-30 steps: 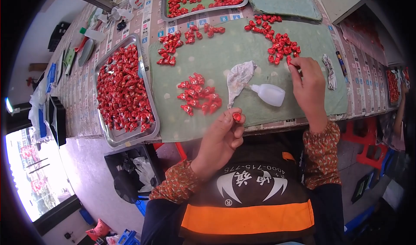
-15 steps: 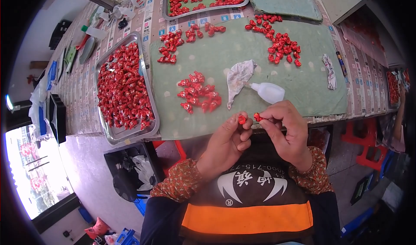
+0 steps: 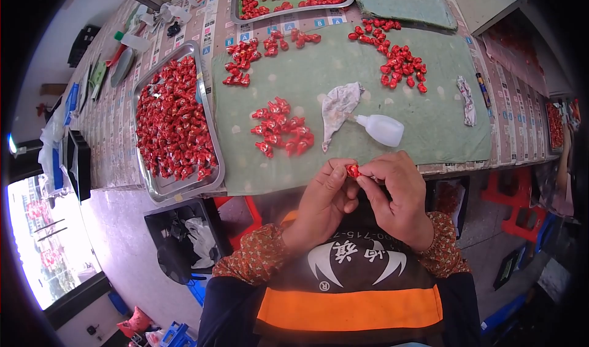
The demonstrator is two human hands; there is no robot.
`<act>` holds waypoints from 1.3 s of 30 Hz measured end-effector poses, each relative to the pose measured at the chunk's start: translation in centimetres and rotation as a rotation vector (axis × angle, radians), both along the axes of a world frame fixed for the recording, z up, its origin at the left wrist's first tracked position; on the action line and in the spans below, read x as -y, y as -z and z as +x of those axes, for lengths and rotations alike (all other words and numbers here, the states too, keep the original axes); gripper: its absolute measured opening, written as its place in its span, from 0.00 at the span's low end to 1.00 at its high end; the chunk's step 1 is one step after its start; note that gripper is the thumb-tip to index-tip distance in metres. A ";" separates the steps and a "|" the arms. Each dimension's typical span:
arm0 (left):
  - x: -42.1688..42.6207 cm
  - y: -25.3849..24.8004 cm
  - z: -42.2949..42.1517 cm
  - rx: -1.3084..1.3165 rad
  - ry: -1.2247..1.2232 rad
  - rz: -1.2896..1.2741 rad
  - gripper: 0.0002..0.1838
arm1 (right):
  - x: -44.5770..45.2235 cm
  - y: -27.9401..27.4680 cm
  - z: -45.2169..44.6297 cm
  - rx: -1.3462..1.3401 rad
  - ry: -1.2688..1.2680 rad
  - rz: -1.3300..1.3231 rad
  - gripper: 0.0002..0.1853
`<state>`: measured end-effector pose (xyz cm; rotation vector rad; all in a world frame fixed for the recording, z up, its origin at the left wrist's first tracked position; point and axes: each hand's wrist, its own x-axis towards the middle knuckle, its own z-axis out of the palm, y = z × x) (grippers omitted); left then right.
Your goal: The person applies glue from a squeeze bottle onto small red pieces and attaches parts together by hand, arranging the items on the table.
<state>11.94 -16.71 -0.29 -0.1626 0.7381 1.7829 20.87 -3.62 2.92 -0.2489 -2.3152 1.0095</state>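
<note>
My left hand point(image 3: 320, 201) and my right hand point(image 3: 396, 193) meet above the near edge of the green cloth point(image 3: 429, 138). Between their fingertips is a small glossy red piece point(image 3: 353, 171), gripped from both sides; where one part ends and another begins is too small to make out. Just beyond lie a white squeeze bottle point(image 3: 383, 130) and a crumpled whitish rag point(image 3: 339, 106). A cluster of small red figures point(image 3: 279, 126) sits to the left. Rounded red pieces point(image 3: 402, 65) are heaped further back on the right.
A metal tray point(image 3: 219, 163) full of red figures stands on the left, and another tray point(image 3: 293, 14) is at the back. More red figures point(image 3: 242, 52) lie on the cloth's far left. A rolled rag point(image 3: 466, 100) rests on the right. Below the table is a black bin point(image 3: 156, 224).
Both hands have come together. The two separate red pieces, one in each hand before, now touch between the fingertips. Things on the table have stayed put.
</note>
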 end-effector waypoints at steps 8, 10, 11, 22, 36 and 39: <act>0.1 0.8 0.4 -0.161 -0.077 0.000 0.11 | 0.4 0.2 -0.1 0.014 -0.010 0.024 0.10; 0.2 0.9 0.6 -0.212 -0.090 -0.003 0.10 | 0.6 0.2 -0.1 0.016 -0.015 -0.005 0.10; 0.2 1.1 0.7 -0.274 -0.093 -0.027 0.10 | 0.8 0.2 0.0 0.025 -0.008 -0.066 0.10; 0.3 1.6 1.8 -0.496 -0.151 -0.018 0.07 | 1.7 1.9 0.3 -0.027 0.026 -0.253 0.09; 1.1 0.5 0.1 -0.239 0.069 0.027 0.11 | 0.9 1.8 1.7 0.117 -0.104 -1.123 0.09; 1.3 0.7 -0.4 -0.292 0.148 0.038 0.11 | 1.0 2.1 1.8 0.115 -0.092 -1.127 0.08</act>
